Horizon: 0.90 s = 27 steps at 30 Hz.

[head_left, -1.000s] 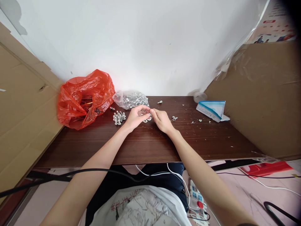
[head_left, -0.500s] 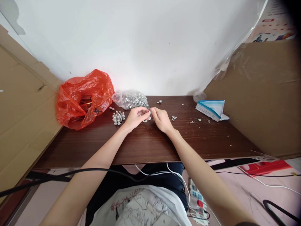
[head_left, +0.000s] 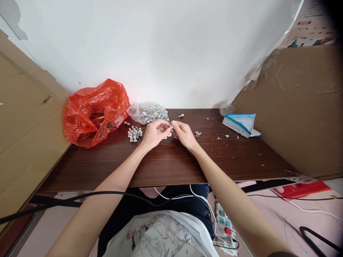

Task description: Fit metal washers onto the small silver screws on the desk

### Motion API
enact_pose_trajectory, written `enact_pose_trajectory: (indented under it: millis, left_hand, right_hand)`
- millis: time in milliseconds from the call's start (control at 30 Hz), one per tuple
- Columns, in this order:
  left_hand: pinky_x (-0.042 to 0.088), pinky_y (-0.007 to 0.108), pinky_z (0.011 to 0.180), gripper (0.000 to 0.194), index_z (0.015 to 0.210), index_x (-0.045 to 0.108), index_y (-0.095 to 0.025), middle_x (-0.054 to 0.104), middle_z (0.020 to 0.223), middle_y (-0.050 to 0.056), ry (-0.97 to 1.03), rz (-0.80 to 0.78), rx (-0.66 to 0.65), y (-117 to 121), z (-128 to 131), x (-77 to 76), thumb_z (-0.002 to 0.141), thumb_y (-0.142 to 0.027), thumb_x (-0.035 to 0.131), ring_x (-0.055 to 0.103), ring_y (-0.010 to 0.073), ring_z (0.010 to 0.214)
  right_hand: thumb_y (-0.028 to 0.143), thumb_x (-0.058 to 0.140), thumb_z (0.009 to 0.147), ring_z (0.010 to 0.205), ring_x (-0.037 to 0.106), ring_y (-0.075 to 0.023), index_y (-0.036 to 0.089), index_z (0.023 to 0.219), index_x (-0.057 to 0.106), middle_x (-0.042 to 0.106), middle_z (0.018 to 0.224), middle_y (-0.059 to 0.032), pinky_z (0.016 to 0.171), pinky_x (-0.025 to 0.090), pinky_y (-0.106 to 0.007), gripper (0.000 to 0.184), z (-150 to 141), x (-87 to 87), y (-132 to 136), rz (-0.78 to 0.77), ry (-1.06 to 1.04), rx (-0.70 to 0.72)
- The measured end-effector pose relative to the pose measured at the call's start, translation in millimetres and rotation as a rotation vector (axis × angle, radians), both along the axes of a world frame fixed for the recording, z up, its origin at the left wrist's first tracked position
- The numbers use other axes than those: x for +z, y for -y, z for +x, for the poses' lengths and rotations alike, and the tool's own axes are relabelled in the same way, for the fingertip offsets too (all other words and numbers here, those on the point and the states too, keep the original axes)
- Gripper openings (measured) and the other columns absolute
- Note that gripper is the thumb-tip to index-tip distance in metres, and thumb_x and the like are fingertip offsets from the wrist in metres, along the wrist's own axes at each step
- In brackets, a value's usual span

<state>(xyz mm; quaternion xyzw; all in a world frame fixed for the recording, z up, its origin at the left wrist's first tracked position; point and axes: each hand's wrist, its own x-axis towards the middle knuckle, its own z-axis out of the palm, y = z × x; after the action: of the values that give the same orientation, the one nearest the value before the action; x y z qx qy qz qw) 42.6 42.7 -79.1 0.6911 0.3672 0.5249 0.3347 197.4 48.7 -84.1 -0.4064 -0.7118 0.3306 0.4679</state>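
Observation:
My left hand (head_left: 155, 134) and my right hand (head_left: 183, 134) meet over the middle of the table, thumbs and fingers pinched. Between their fingertips is a small shiny bolt (head_left: 171, 127), mostly covered by the fingers. Below it, several flat washers (head_left: 165, 137) lie on the wood, partly hidden by my left hand. A cluster of bolts (head_left: 134, 134) stands upright left of that hand. Behind the hands lies a single bolt (head_left: 181, 115), and a few small metal pieces (head_left: 198, 134) rest to the right.
A clear bag of hardware (head_left: 150, 113) lies against the wall, beside an open red plastic bag (head_left: 96, 114). At the right are a blue-and-white packet (head_left: 239, 124) and scraps (head_left: 227, 136). Cardboard (head_left: 292, 110) flanks the dark table (head_left: 166, 171); a black cable (head_left: 112, 193) crosses in front.
The fingertips have shifted slightly around the bolt, and more of its shiny metal shows between them. Everything else on the table stays put.

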Motion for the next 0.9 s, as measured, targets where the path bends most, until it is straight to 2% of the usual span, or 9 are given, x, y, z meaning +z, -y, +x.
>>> enact_pose_trajectory:
  millis: [100,200,333,433,500,667,900]
  left_hand:
    - [0.054,0.026,0.072,0.015,0.087,0.064,-0.014,0.066,0.084,0.006,0.005,0.013,0.027,0,0,-0.1,0.075,-0.022,0.065,0.063,0.0135,0.078]
    - [0.053,0.026,0.070,0.016,0.087,0.064,-0.014,0.066,0.085,0.006,0.001,0.023,0.060,-2,-1,-1.1,0.075,-0.024,0.065,0.062,0.0142,0.079]
    - [0.051,0.026,0.068,0.015,0.088,0.065,-0.014,0.068,0.086,0.006,-0.070,-0.005,0.085,-2,-2,-0.3,0.076,-0.023,0.065,0.063,0.0146,0.079]
    - [0.050,0.027,0.070,0.013,0.088,0.066,-0.015,0.069,0.085,0.005,-0.127,-0.023,0.126,-3,-3,0.6,0.076,-0.018,0.063,0.063,0.0147,0.080]
    - [0.049,0.027,0.070,0.013,0.089,0.066,-0.016,0.069,0.086,0.005,-0.147,-0.037,0.144,-3,-4,0.2,0.076,-0.016,0.062,0.063,0.0148,0.080]
    - [0.048,0.028,0.071,0.012,0.087,0.066,-0.016,0.071,0.089,0.005,-0.192,-0.038,0.148,-6,-5,-3.1,0.078,-0.015,0.058,0.063,0.0147,0.080]
    - [0.047,0.031,0.075,0.012,0.086,0.067,-0.018,0.071,0.091,0.005,-0.286,0.008,0.177,-8,-6,-6.0,0.078,-0.014,0.058,0.063,0.0167,0.083]
  right_hand:
    - [0.072,0.041,0.085,0.047,0.040,-0.0118,0.022,0.062,0.044,0.042,0.048,0.0044,0.052,0.036,-0.026,0.055,-1,-0.8,-3,-0.060,-0.067,0.013]
    - [0.069,0.044,0.086,0.047,0.041,-0.0114,0.022,0.057,0.039,0.043,0.047,0.0038,0.053,0.036,-0.026,0.055,0,-0.8,-3,-0.045,-0.070,-0.032]
    - [0.057,0.044,0.092,0.052,0.043,-0.0121,0.021,0.062,0.043,0.046,0.053,0.0032,0.055,0.035,-0.026,0.047,4,0.1,-1,0.078,0.044,-0.135]
    - [0.048,0.047,0.093,0.058,0.046,-0.0136,0.020,0.069,0.051,0.055,0.063,0.0006,0.059,0.034,-0.027,0.037,9,0.9,-1,0.203,0.208,-0.216]
    - [0.043,0.048,0.092,0.063,0.050,-0.0153,0.019,0.074,0.057,0.061,0.070,-0.0018,0.062,0.036,-0.028,0.031,14,1.2,-4,0.234,0.247,-0.261]
    - [0.033,0.052,0.088,0.070,0.058,-0.0180,0.018,0.083,0.066,0.069,0.085,-0.0063,0.068,0.042,-0.031,0.020,31,-0.7,-14,0.199,0.231,-0.413]
    - [0.029,0.056,0.082,0.074,0.059,-0.0209,0.020,0.078,0.069,0.067,0.082,-0.0068,0.073,0.043,-0.036,0.016,47,-4.1,-19,0.099,0.376,-0.545]
